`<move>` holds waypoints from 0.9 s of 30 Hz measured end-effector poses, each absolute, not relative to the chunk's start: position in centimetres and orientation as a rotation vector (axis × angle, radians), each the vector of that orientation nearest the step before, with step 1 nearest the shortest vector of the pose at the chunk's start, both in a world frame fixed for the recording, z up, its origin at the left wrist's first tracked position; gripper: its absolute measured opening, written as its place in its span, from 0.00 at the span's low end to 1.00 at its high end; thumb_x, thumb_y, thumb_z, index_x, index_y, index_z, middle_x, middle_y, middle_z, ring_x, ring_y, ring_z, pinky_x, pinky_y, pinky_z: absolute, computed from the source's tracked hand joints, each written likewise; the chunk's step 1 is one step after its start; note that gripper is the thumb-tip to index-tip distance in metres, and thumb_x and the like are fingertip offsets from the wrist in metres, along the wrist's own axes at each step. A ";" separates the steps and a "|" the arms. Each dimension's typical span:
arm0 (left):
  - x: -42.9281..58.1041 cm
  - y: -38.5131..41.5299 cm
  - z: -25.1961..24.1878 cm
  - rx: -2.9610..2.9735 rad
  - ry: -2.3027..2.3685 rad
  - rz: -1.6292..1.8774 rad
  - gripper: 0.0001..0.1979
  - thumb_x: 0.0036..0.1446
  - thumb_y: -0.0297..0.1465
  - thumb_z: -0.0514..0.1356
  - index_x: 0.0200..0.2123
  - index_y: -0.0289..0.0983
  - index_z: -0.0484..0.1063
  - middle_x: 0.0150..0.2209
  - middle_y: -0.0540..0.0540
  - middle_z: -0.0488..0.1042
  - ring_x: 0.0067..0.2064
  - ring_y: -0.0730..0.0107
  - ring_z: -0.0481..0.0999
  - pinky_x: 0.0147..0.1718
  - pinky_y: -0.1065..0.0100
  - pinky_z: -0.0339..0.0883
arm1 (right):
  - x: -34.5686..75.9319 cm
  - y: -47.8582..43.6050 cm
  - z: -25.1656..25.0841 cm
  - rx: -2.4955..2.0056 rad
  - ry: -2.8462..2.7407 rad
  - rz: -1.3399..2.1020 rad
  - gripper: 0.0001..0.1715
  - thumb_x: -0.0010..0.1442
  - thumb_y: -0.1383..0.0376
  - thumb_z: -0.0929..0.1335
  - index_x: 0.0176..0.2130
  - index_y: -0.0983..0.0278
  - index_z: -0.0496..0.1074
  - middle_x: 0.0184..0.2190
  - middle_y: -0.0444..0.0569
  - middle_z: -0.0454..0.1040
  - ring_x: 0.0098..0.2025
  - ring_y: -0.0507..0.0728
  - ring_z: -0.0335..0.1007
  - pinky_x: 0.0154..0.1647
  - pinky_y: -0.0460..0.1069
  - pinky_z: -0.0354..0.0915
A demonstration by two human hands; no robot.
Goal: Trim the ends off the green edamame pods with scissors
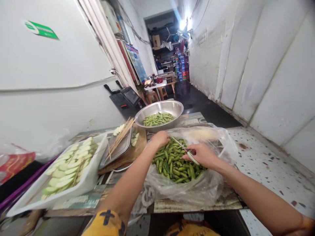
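Pods fill the open plastic bag that lies on the worktop in front of the person, and the work on them looks part-way at most. A smaller heap of pods sits in the metal bowl just beyond the bag, while the bag holds clearly more. If the bowl's share counts as finished, the larger part is left; whether those pods have been cut is too small to tell.

Over the bag's contents, the right hand grips a pair of scissors by its pale handles, blades pointing towards the left hand. That hand is at the bag's far left, fingers drawn in narrow among the pods; I cannot tell whether it pinches one.

Well to the left of the bag, a white tray holds rows of pale green slices with thin sticks among them; that batch looks largely made up. Between it and the bag, a metal tray carries a bundle of bare sticks and a few slices. It rests partly on a wooden board, where some more slices lie nearer the bag.
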State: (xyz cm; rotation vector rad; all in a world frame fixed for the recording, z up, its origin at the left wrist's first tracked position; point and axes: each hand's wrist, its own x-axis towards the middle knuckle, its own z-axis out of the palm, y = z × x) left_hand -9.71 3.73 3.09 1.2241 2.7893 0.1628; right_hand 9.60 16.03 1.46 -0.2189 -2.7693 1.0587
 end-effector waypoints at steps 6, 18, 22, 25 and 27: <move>-7.3 0.7 5.2 1.180 2.696 0.432 0.14 0.46 0.40 0.59 0.25 0.34 0.77 0.21 0.47 0.73 0.26 0.68 0.70 0.27 0.70 0.58 | 9.8 16.0 1.6 -0.299 -2.802 0.996 0.23 0.49 0.48 0.69 0.36 0.62 0.77 0.21 0.44 0.69 0.23 0.52 0.61 0.24 0.45 0.50; -0.8 -1.8 5.2 1.017 2.565 1.018 0.10 0.45 0.37 0.59 0.22 0.35 0.71 0.22 0.51 0.70 0.26 0.72 0.66 0.28 0.71 0.56 | 10.5 15.5 2.9 -0.163 -2.845 1.163 0.28 0.48 0.45 0.68 0.37 0.64 0.77 0.22 0.45 0.68 0.25 0.53 0.60 0.24 0.45 0.50; -0.5 -1.7 5.0 0.985 2.585 1.037 0.09 0.45 0.36 0.59 0.22 0.36 0.70 0.22 0.51 0.70 0.27 0.71 0.66 0.27 0.71 0.56 | 10.6 15.4 2.8 -0.110 -2.840 1.248 0.27 0.47 0.45 0.69 0.35 0.65 0.77 0.20 0.43 0.66 0.24 0.51 0.57 0.23 0.45 0.48; -0.3 -1.7 4.9 0.971 2.569 1.086 0.08 0.45 0.35 0.60 0.22 0.35 0.69 0.23 0.51 0.70 0.27 0.72 0.66 0.27 0.71 0.57 | 10.7 15.4 2.6 -0.093 -2.837 1.318 0.25 0.48 0.46 0.69 0.32 0.65 0.76 0.19 0.42 0.62 0.23 0.50 0.53 0.22 0.45 0.46; -0.2 -1.7 4.8 0.976 2.546 1.102 0.08 0.46 0.34 0.60 0.21 0.35 0.68 0.22 0.51 0.69 0.26 0.73 0.65 0.27 0.71 0.57 | 10.8 15.3 2.5 -0.089 -2.825 1.367 0.24 0.48 0.46 0.69 0.29 0.66 0.75 0.18 0.41 0.60 0.23 0.50 0.52 0.22 0.44 0.46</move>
